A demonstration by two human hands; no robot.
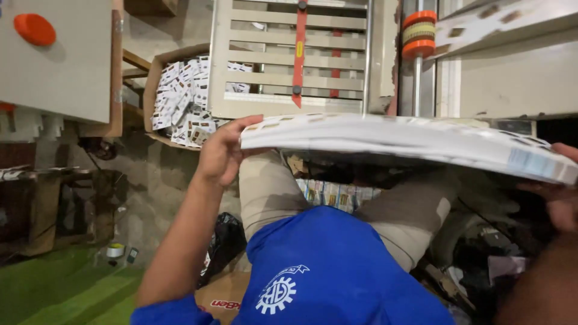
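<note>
White sheet stack (397,139) (both hands (220,153) holding).

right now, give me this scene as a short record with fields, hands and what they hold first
left hand: left hand grips one end of the thick stack of white die-cut card sheets
right hand: right hand supports the other end from below
stack: held level above the lap
behind: brown cardboard box of small printed cards, slatted grey machine bed
clothing: blue shirt
</note>
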